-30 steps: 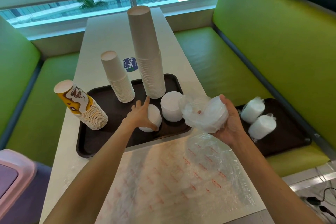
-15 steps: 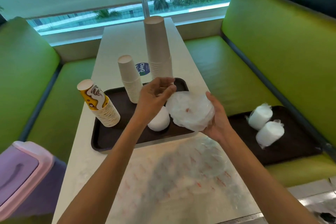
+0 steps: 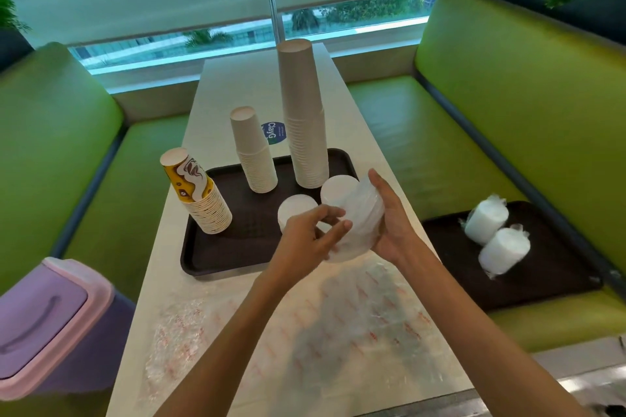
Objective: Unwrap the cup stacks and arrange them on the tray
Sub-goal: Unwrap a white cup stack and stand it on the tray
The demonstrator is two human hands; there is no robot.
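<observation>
Head view: right hand (image 3: 389,225) behind wrapped stack (image 3: 359,213), left hand (image 3: 305,238) in front.

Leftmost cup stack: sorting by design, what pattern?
The leftmost cup stack is yellow with brown-and-white print; head view.

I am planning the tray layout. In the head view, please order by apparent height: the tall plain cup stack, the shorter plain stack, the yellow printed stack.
1. tall plain cup stack.
2. shorter plain stack and yellow printed stack look alike; the yellow one leans and stands nearer the camera, so unranked.
</observation>
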